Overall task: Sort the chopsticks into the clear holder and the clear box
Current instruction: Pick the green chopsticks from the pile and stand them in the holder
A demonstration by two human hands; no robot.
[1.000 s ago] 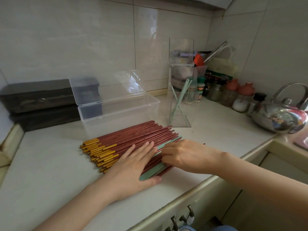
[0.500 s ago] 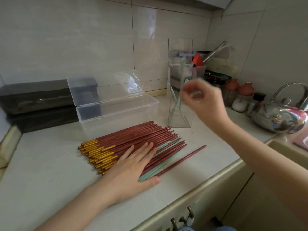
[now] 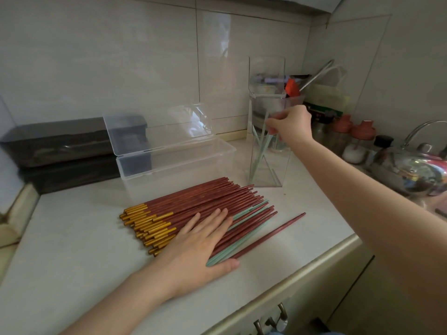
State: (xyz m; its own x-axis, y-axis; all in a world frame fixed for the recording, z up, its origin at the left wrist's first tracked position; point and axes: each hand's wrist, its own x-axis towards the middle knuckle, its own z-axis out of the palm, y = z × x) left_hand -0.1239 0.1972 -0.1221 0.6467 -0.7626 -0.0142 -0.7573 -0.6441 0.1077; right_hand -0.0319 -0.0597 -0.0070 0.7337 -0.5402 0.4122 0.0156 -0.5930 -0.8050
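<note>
Chopsticks [image 3: 193, 206], red with gold ends, lie on the worktop [image 3: 72, 250], tips pointing far-right toward the clear holder [image 3: 281, 172]. Left hand [image 3: 200, 240] rests flat on them; right hand [image 3: 291, 126] pinches a green chopstick [image 3: 264, 143], near upright, inside the holder.

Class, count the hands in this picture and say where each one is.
2. The left hand rests flat on the chopstick pile; the right hand pinches a green chopstick at the clear holder.

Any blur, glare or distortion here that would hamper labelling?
Head view: the right hand, pinching a green chopstick in the clear holder, is slightly motion-blurred; glare streaks the wall tile; the kettle mirrors the room; wide-angle lens bows the tile lines; red chopsticks look sharp.
</note>
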